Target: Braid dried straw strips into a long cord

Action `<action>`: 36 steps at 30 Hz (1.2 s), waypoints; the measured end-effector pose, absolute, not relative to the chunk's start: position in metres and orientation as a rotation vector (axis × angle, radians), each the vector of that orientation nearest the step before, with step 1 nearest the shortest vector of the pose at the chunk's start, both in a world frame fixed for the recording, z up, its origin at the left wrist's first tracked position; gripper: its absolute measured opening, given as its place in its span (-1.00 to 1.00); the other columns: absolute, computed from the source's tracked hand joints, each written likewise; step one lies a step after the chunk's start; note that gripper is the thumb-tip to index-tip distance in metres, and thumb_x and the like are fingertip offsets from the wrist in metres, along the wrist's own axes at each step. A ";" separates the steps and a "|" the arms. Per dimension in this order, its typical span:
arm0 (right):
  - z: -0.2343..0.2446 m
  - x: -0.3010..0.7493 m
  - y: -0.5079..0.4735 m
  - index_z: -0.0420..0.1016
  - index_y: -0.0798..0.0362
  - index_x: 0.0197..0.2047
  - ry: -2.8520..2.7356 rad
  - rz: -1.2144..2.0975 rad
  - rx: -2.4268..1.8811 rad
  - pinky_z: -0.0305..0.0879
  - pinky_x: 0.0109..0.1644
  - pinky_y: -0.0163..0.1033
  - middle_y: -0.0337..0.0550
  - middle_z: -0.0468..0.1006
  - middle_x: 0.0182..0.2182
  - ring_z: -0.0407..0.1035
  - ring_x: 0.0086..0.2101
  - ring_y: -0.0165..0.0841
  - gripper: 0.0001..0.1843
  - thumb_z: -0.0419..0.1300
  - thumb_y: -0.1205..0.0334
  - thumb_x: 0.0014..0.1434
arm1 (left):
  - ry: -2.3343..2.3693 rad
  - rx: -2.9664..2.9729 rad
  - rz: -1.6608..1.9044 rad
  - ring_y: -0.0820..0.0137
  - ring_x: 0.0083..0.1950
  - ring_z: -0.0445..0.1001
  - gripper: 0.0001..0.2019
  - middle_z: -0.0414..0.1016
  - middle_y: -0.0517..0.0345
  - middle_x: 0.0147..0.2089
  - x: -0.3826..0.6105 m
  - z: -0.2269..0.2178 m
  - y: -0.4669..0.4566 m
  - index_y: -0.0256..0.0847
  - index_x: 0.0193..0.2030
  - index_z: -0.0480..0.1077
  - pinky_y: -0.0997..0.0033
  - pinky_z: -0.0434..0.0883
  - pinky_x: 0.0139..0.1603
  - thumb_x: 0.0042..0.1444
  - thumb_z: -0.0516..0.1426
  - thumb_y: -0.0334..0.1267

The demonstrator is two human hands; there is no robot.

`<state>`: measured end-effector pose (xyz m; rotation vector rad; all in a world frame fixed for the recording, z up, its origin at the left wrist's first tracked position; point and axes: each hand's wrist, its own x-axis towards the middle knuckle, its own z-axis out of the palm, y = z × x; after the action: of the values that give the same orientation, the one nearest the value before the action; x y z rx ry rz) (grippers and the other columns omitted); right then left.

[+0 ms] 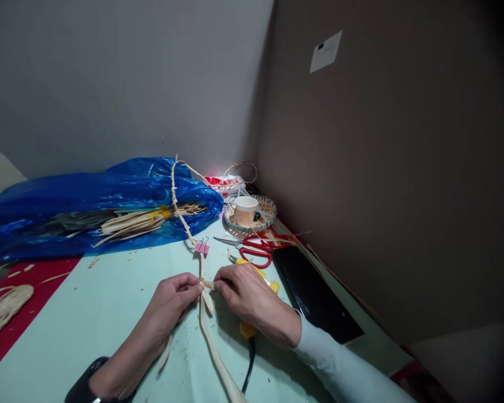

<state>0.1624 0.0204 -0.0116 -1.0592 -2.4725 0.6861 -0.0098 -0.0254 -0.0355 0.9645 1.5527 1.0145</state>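
A pale braided cord of plant fibre (175, 193) runs from the back of the table toward me. A pink binder clip (202, 247) grips it just beyond my hands. My left hand (174, 299) pinches the fibre strands below the clip between thumb and fingertips. Close by on the right, my right hand (246, 294) pinches a fibre strand (209, 284) that leads off sideways from the cord. One long loose strand (218, 358) hangs down toward the front edge. A shorter end pokes out under my left wrist. Beneath my right hand lies a yellow tool with a black cable (250, 358), partly hidden.
Red-handled scissors (256, 257) lie behind my right hand, beside a black flat panel (315, 296). Farther back, a paper cup (246, 211) sits in a woven basket (271, 207). A blue plastic bag (79, 193) with bundled fibre strips (130, 224) lies along the wall. Woven pieces (8, 310) are at left.
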 end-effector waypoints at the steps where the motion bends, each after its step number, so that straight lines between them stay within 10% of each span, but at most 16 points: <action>1: -0.011 0.162 0.019 0.49 0.10 -0.40 -2.484 0.664 -1.072 -0.11 -0.41 -0.28 -0.21 0.48 -0.53 0.17 -0.52 -0.45 -0.80 0.08 0.35 0.20 | 1.587 1.006 1.032 0.60 -0.63 0.03 -0.77 0.17 0.39 -0.65 -0.008 -0.035 -0.025 -0.25 -0.53 0.38 0.58 -0.05 -0.61 -0.15 0.26 -0.13; 19: -0.036 0.134 -0.032 0.39 0.36 -0.12 -2.671 -0.328 -0.739 0.11 -0.50 -0.18 0.02 0.43 -0.37 0.30 -0.39 -0.18 -0.75 0.08 0.53 0.09 | 1.536 0.755 1.211 0.48 -0.53 0.30 -0.69 0.45 0.26 -0.55 0.004 -0.032 -0.034 -0.26 -0.44 0.47 0.55 0.18 -0.52 -0.33 0.33 -0.12; 28: -0.015 0.151 0.012 0.49 0.12 -0.20 -2.212 0.758 -1.067 0.15 -0.27 -0.30 -0.13 0.55 -0.34 0.37 -0.32 -0.36 -0.73 0.04 0.14 0.30 | 1.439 0.718 1.230 0.69 -0.68 -0.06 -0.67 0.17 0.44 -0.74 0.000 -0.027 -0.038 -0.32 -0.38 0.50 0.67 -0.14 -0.64 -0.26 0.36 -0.14; 36: -0.026 0.138 0.016 0.40 0.12 -0.49 -2.199 1.162 -1.043 0.04 -0.37 -0.36 -0.24 0.45 -0.55 0.27 -0.47 -0.46 -0.65 0.00 0.22 0.29 | 1.432 0.794 1.198 0.56 -0.58 0.28 -0.66 0.46 0.26 -0.59 -0.002 -0.023 -0.037 -0.29 -0.37 0.47 0.61 0.12 -0.57 -0.30 0.35 -0.15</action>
<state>0.1380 0.0160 -0.0260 -1.0428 -2.1988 1.1623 -0.0020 -0.0371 -0.0234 0.7939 1.4315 1.1983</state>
